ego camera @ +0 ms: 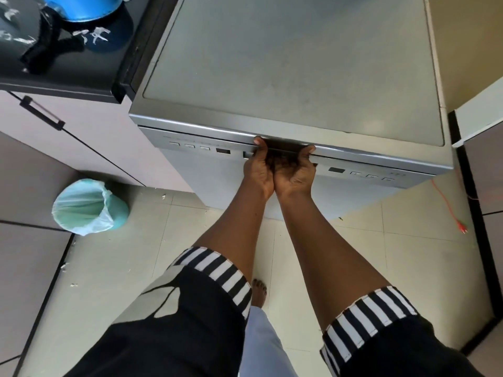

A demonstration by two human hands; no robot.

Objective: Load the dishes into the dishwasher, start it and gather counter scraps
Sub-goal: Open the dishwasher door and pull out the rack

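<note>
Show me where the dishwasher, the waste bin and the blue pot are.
dishwasher [285, 63]: head view, on its flat grey top panel.
waste bin [120, 214]: head view, on its green outer wall, beside the plastic liner.
blue pot [89, 9]: head view, on its blue side wall, at the top left corner.

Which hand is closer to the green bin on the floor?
Left. The left hand grips the dishwasher handle on the side toward the bin; the right hand grips right beside it, farther away.
</note>
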